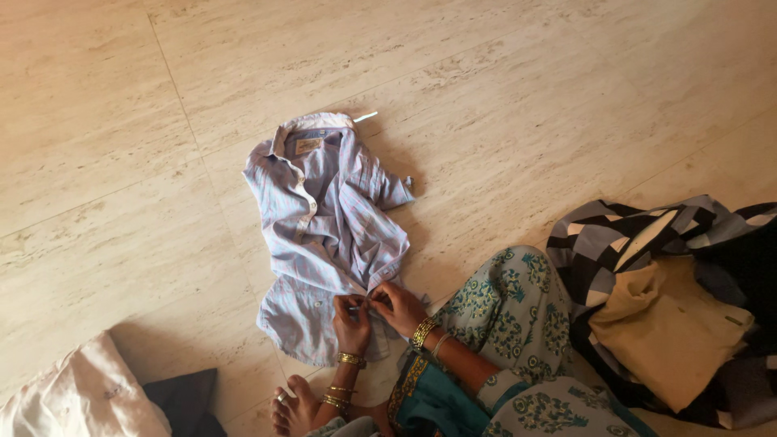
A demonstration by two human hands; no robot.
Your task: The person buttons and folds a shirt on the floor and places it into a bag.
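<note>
A pale blue striped button-up shirt (328,222) lies spread on the tiled floor, collar pointing away from me. My left hand (351,318) and my right hand (396,303) meet at the shirt's lower front edge, both pinching the fabric close together. Gold bangles circle both wrists. I sit on the floor, my knee in green patterned cloth (506,303) to the right of the hands and my bare foot (293,409) below them.
A heap of clothes (672,307) lies at the right: a black, grey and white checked cloth with a tan garment on top. A white cloth bundle (77,396) and a dark cloth (186,396) sit at the lower left. Beige floor tiles (121,121) lie all around.
</note>
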